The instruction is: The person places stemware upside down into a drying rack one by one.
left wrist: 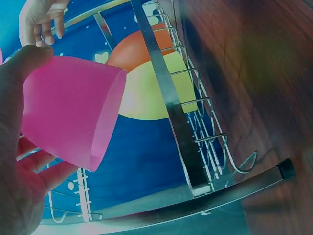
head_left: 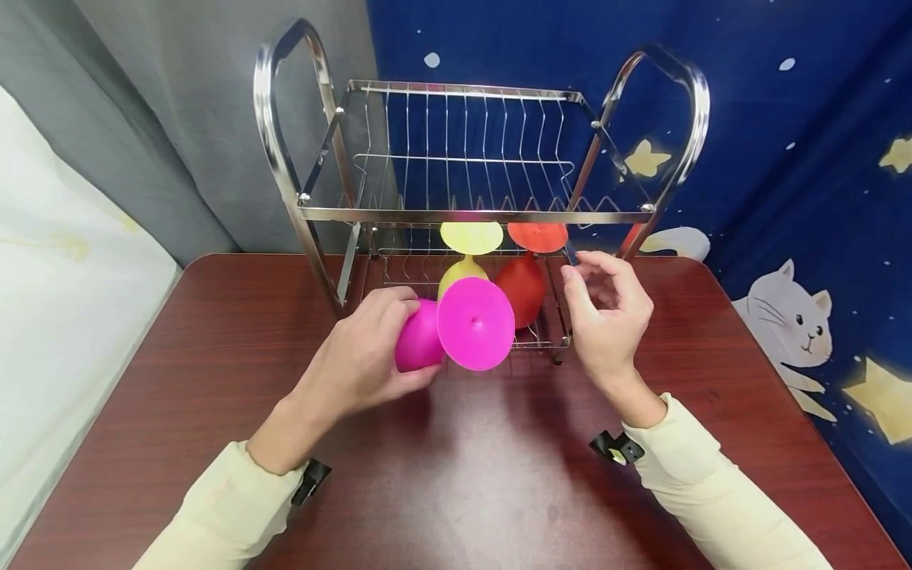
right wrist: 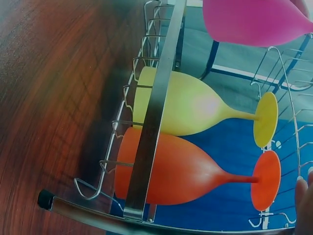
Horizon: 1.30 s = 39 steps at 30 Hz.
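Note:
My left hand [head_left: 363, 340] grips the bowl of a pink wine goblet [head_left: 476, 323], with its round foot tipped toward the head camera. In the left wrist view the goblet's open rim [left wrist: 108, 120] points down toward the lower rack shelf. A yellow goblet [right wrist: 181, 103] and an orange-red goblet [right wrist: 181, 169] stand upside down side by side on that lower shelf, feet up. My right hand [head_left: 607, 305] is beside the rack's right front, near the orange-red goblet, fingers loosely bent with nothing between them.
A two-tier chrome dish rack [head_left: 470, 215] stands at the back of the dark red wooden table [head_left: 456, 475]. Its upper wire shelf [head_left: 466, 160] lies above the goblets, with curved side handles. Curtains hang behind, grey [head_left: 192, 119] on the left and blue with stars on the right.

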Available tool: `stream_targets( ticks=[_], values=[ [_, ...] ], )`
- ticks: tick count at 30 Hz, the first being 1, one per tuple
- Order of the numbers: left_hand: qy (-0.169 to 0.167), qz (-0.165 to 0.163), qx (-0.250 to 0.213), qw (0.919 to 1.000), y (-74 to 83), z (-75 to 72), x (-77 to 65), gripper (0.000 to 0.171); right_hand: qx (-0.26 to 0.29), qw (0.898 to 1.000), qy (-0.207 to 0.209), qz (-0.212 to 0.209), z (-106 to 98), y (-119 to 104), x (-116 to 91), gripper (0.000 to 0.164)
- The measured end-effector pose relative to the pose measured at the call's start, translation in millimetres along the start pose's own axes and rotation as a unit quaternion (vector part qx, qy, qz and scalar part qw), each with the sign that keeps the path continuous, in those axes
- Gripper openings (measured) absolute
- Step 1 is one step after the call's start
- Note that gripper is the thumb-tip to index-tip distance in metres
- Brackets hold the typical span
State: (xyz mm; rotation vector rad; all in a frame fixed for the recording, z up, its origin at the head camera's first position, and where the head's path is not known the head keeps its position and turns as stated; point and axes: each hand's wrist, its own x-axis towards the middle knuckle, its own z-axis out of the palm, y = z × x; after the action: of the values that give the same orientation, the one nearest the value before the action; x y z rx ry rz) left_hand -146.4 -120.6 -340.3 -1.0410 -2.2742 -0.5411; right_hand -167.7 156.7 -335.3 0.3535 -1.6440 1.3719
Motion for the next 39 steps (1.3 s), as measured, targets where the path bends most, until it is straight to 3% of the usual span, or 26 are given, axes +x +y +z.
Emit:
stream_targets(
  ticks=[10, 22, 29, 34, 39],
  values=[
    [0.060, -0.054, 0.012, 0.9967, -3.0, -2.4, -3.0, 0.074, 0.030, 0.998, 0.061, 0.014, -8.0, 1.8, 8.1, 0.019],
    [0.115, -0.097, -0.039, 0.9879, -8.6, 1.5, -6.0, 0.078, 0.018, 0.990, 0.134, 0.047, -11.7, 6.9, 14.0, 0.029],
    [0.135, -0.133, -0.083, 0.9784, -9.9, 1.7, -5.0, 0.092, -0.037, 0.989, 0.126, 0.070, -12.3, 1.4, 18.2, 0.033],
    [0.143, -0.143, -0.092, 0.9750, -11.7, 5.1, -5.5, 0.092, -0.028, 0.988, 0.112, 0.100, -13.0, 2.6, 17.1, 0.032],
    [0.136, -0.150, -0.094, 0.9747, -14.0, 10.7, -6.1, 0.090, -0.021, 0.990, 0.101, 0.097, -18.6, 11.0, 15.1, 0.020]
  ],
)
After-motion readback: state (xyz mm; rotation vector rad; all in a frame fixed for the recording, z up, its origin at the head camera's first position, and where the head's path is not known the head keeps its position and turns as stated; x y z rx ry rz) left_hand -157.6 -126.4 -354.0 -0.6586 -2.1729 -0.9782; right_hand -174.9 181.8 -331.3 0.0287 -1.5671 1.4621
